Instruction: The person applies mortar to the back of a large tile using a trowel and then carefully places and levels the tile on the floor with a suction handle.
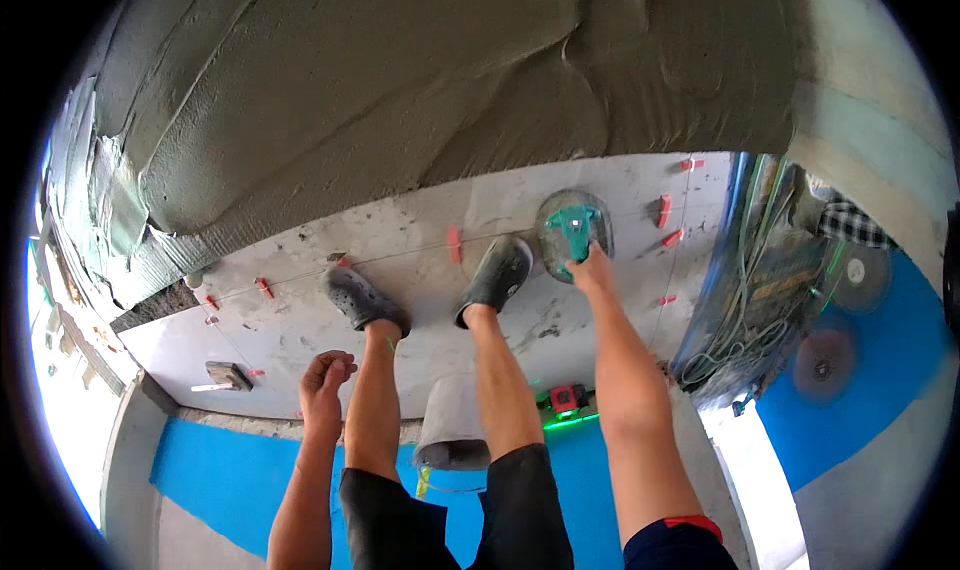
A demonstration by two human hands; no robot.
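My right hand (pixel 590 268) grips the handle of a green-handled tile tool (pixel 575 228) with a rounded, dark see-through pad. The tool's pad rests on the large pale tiles (pixel 420 350), right of my feet. Off to the left, my left hand (pixel 324 385) hangs with its fingers curled in, and nothing shows in them. My feet stand on the tiles in dark clogs (pixel 493 278). Several red tile wedges (pixel 454 245) sit along the tile joints. Beyond the tiles spreads a thick layer of grey mortar (pixel 400 80), smooth in places and ridged in others.
Behind my feet are a grey bucket (pixel 450 425) and a red laser level (pixel 566 399) casting green light. A small block-shaped tool (pixel 230 375) lies at the left. Coiled cables (pixel 735 355) and clutter line the right side, near a blue surface (pixel 850 370).
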